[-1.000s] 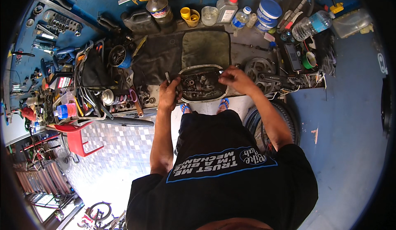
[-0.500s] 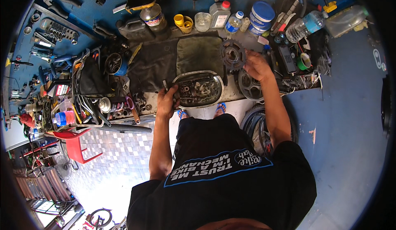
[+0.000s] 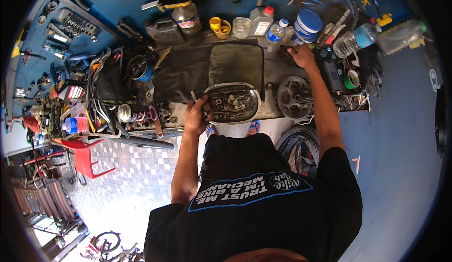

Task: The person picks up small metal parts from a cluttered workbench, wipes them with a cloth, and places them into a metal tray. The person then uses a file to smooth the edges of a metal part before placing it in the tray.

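Observation:
My left hand [image 3: 195, 116] is closed around a short metal rod [image 3: 193, 95], whose end sticks up above the fingers. It is beside the left rim of an oval metal tray [image 3: 258, 103] holding greasy small parts. Farther off, my right hand [image 3: 302, 56] pinches the edge of a dark toothed sprocket [image 3: 287, 55] at the back right of the bench. The hand covers part of the sprocket, and I cannot tell whether it rests on the bench. A chainring with crank [image 3: 295, 97] lies nearer, below my right forearm.
Bottles, yellow cups [image 3: 220, 26] and a blue-and-white tub [image 3: 308, 24] line the back. A green mat [image 3: 235, 67] lies mid-bench. On the right are a phone [image 3: 333, 76] and a green tape roll [image 3: 351, 79]; tools crowd the left. Tires [image 3: 301, 149] stand under the bench.
My right hand has moved away and to the right with the sprocket, toward the bottles, uncovering more of the chainring. My left hand still holds the rod by the tray. The view has shifted slightly.

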The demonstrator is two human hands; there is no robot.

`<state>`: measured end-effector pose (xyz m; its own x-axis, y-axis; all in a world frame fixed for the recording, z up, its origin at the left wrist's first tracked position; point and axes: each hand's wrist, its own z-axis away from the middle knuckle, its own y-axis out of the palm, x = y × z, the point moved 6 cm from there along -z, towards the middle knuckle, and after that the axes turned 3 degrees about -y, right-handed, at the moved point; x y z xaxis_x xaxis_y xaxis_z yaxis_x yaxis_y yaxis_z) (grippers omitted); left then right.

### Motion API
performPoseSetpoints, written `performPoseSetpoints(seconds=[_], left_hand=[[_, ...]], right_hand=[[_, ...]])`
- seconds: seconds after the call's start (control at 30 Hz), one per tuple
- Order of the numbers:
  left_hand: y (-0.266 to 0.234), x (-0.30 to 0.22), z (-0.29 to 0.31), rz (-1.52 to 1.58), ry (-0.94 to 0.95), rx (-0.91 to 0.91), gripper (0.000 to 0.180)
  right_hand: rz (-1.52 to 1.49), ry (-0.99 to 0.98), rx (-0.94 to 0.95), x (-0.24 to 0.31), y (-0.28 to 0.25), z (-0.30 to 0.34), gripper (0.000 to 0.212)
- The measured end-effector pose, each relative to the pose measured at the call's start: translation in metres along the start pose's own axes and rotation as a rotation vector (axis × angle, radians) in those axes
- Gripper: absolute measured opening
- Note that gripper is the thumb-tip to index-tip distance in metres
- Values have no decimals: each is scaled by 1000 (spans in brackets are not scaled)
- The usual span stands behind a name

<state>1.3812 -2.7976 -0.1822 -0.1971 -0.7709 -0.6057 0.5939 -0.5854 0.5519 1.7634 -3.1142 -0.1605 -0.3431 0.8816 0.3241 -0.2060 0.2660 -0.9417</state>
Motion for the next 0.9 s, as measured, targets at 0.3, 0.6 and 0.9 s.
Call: performPoseSetpoints(seconds=[0.3,0.6,0.9], left_hand=[[32,6,6,144,-114,355,59],[57,9,-1,124,-147,355,50],[69,21,-8,-188,-122,233,34]], right_hand=[[44,-156,-256,48,5,29,33],[-477,-751,180,247,-6,183,44],[-739,-394,151,200,22,187,43]])
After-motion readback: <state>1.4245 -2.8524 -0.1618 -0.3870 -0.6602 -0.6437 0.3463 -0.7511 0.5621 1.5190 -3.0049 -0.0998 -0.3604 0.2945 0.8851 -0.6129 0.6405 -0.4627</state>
